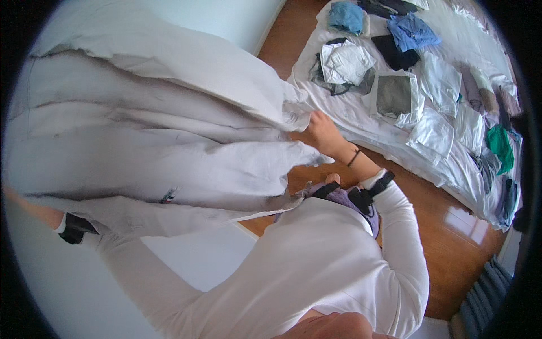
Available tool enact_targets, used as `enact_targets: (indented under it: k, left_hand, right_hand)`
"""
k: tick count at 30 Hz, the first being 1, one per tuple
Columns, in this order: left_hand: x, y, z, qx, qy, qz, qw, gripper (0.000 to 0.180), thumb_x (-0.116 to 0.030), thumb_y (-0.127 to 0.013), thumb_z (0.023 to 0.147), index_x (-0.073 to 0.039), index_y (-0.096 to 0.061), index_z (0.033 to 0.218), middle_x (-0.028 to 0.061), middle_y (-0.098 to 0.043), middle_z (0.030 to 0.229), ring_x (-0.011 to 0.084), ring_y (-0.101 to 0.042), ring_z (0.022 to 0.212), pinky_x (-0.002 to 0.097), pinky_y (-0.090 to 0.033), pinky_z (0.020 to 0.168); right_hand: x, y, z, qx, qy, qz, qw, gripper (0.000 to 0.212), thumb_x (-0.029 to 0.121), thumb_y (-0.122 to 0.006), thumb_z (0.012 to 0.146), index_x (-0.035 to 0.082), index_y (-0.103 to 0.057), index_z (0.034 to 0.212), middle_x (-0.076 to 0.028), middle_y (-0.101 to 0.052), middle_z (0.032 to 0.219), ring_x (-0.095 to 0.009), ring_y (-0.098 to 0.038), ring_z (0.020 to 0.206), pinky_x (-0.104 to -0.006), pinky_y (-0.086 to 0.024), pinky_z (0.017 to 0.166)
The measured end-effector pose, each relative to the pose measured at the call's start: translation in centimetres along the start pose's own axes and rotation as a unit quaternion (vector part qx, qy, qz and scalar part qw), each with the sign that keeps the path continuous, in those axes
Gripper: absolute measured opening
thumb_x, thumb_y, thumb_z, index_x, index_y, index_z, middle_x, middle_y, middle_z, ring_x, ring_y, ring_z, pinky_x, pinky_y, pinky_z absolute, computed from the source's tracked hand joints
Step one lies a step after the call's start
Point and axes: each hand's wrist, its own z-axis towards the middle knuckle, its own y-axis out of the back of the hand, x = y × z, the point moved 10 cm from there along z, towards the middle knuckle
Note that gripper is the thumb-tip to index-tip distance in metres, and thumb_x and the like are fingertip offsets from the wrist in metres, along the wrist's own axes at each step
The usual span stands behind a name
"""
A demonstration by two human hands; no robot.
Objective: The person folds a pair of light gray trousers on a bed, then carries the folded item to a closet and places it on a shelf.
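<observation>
A large pale grey garment [147, 158] is spread out in front of me, hanging in long folds from the left edge to the middle of the view. A small dark emblem shows near its lower edge. My right hand [320, 133] is closed on the gathered right end of the garment, fingers curled into the cloth. My left forearm [36, 210] reaches up to the garment's far left side. The left hand's fingers are hidden behind the cloth and the dark rim. Both my wrists carry black straps.
A bed with a white sheet [355, 121] stands at the right, covered with several clothes. Among them lie a blue shirt [414, 33], a white folded piece [345, 62] and a green piece [500, 148]. Below are wooden floor [440, 265] and a dark ribbed thing [486, 299]; behind, a pale wall [226, 22].
</observation>
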Motion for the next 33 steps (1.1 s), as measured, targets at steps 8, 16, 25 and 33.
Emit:
enact_targets:
  k: [8,16,25,33]
  left_hand:
    - [-5.9,-11.2,-8.3,0.226,-0.075,0.040,0.970,0.047,-0.024,-0.044,0.096,-0.002,-0.043,0.138,0.0107,-0.045,0.140,0.0243,-0.039,0.131,0.0379,-0.028,0.111]
    - [-10.1,-20.5,-15.2,0.349,-0.162,-0.002,0.923,0.047,-0.024,-0.044,0.096,-0.002,-0.043,0.138,0.0106,-0.045,0.140,0.0243,-0.039,0.131,0.0379,-0.028,0.111]
    - [-7.1,-17.0,-9.0,0.281,-0.168,-0.020,0.945,0.048,-0.025,-0.045,0.096,-0.003,-0.043,0.138,0.0106,-0.045,0.140,0.0244,-0.039,0.131,0.0379,-0.028,0.110]
    - [6.6,-13.6,4.1,0.093,0.034,-0.207,0.973,0.048,-0.025,-0.045,0.095,-0.003,-0.043,0.138,0.0105,-0.045,0.140,0.0244,-0.039,0.131,0.0379,-0.028,0.110]
  right_hand:
    - [5.4,-3.3,-11.3,0.225,0.031,0.164,0.960,0.070,0.045,-0.081,0.055,0.011,-0.065,0.114,-0.017,-0.037,0.134,-0.037,-0.032,0.126,-0.0484,-0.025,0.108]
    - [3.3,-7.4,-9.5,0.247,0.078,0.236,0.937,0.057,0.031,-0.076,0.065,0.010,-0.064,0.116,-0.013,-0.051,0.124,-0.035,-0.039,0.119,-0.0463,-0.031,0.102]
    - [-0.5,-13.5,-13.4,0.343,0.022,0.204,0.917,0.025,0.023,-0.053,0.077,0.005,-0.070,0.081,-0.017,-0.060,0.099,-0.035,-0.048,0.099,-0.0414,-0.039,0.086]
    - [-11.7,0.6,-16.0,0.159,-0.228,0.164,0.946,0.024,0.018,-0.074,0.077,-0.001,-0.066,0.091,-0.017,-0.058,0.106,-0.033,-0.056,0.095,-0.0422,-0.045,0.083]
